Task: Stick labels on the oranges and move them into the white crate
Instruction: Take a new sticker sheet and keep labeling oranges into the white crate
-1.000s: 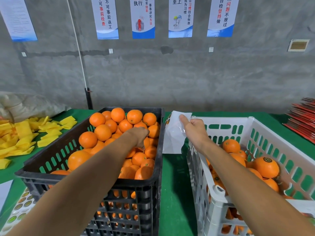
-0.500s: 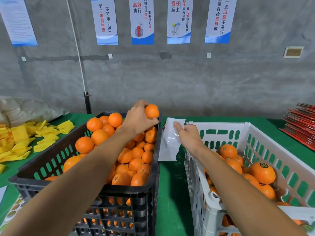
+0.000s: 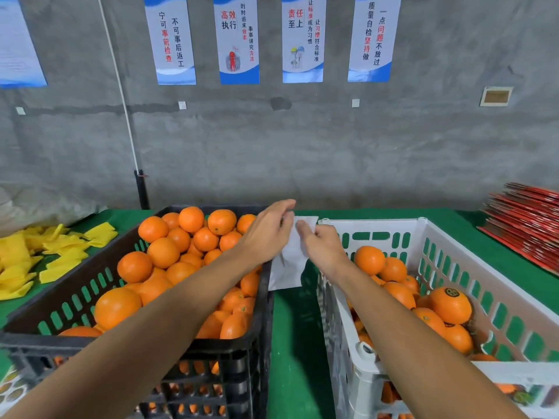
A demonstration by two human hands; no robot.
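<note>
A black crate (image 3: 266, 300) on the left is heaped with unlabelled oranges (image 3: 165, 252). On the right, the white crate (image 3: 423, 228) holds several oranges, one with a dark round label (image 3: 450, 303). Between the crates my right hand (image 3: 323, 246) pinches a white label sheet (image 3: 289, 267) that hangs down from its upper edge. My left hand (image 3: 267, 232) is right beside it, back toward the camera, its fingertips at the sheet's top. The orange picked from the black crate is hidden behind that hand.
Both crates stand on a green table (image 3: 293, 343) against a grey wall. Yellow cloths (image 3: 45, 252) lie at the left, a stack of red flat packs (image 3: 526, 225) at the right. A printed label sheet (image 3: 12, 388) peeks out at the bottom left.
My left hand took an orange out of the black crate, lifted it and carried it right to the label sheet. My right hand kept hold of the sheet.
</note>
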